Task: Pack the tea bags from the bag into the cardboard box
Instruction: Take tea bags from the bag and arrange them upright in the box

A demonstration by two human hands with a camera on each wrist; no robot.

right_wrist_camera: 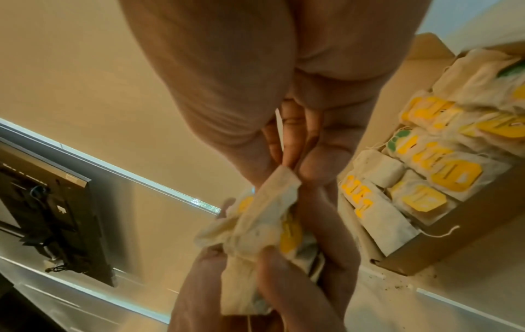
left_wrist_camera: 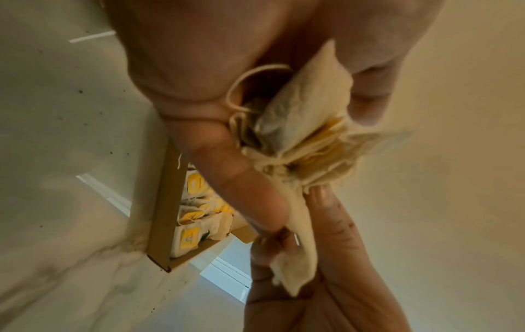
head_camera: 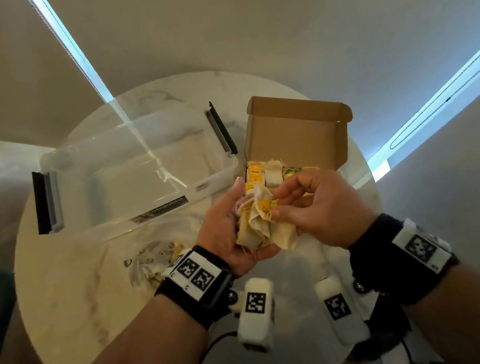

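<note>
My left hand point(head_camera: 232, 228) cups a bunch of cream tea bags point(head_camera: 257, 225) with yellow tags, held above the table just in front of the cardboard box point(head_camera: 296, 132). My right hand point(head_camera: 305, 204) pinches the corner of one tea bag point(right_wrist_camera: 279, 182) from that bunch between thumb and fingers. The box stands open, lid tilted back, with several tea bags point(right_wrist_camera: 426, 170) packed in rows inside. The clear plastic bag point(head_camera: 151, 259) lies on the table at the lower left, with a few tea bags still in it.
A clear plastic storage bin point(head_camera: 129, 177) with black latches sits on the round marble table point(head_camera: 72, 278), left of the box. Two white tagged devices point(head_camera: 256, 313) lie near the table's front edge. A dark panel point(right_wrist_camera: 48, 213) shows in the right wrist view.
</note>
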